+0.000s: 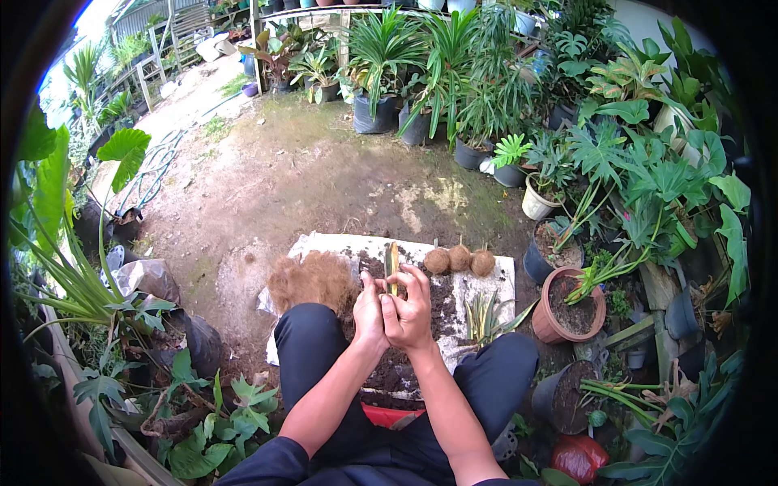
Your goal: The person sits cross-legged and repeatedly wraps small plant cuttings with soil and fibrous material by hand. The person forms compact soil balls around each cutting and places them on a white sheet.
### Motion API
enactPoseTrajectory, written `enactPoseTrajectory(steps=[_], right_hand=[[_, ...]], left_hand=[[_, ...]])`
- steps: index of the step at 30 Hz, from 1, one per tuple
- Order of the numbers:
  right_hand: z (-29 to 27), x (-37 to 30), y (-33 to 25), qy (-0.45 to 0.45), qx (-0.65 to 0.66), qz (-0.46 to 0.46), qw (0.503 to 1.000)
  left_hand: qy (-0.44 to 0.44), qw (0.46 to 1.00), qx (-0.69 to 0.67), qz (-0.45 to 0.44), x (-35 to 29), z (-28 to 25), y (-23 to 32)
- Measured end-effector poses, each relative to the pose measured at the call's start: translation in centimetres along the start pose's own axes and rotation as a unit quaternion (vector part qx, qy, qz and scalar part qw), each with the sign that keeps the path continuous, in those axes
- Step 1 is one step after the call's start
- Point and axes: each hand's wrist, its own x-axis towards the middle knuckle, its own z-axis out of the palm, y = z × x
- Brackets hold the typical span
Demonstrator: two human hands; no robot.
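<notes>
Leaf cutting (392,265) is pinched upright by left hand (369,312) and right hand (409,309) — fingers closed on its base. 3 brown balls (459,259) lie just beyond right fingertips; white sheet (486,285) edge further out — bare ground beyond.

Can't really make out how the leaf cutting (392,266) is gripped: its lower end disappears behind the left hand (369,312) and right hand (409,312), and the palms face away. The red tray (387,415) is mostly covered by the forearms and knees. The red bag (580,458) is partly behind leaves. The three brown balls (459,259) are too small to tell what they're made of.
</notes>
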Motion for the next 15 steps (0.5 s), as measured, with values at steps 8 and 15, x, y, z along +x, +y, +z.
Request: enactPoseTrajectory(steps=[8, 15], right_hand=[[-0.4, 0.7, 0.1, 0.085, 0.023, 0.066, 0.994], [0.2, -0.3, 0.9, 0.005, -0.004, -0.021, 1.000]], left_hand=[[-0.034, 0.979, -0.105, -0.173, -0.4, 0.4, 1.5], [-0.092, 0.970, -0.160, -0.161, -1.1, 0.4, 0.8]])
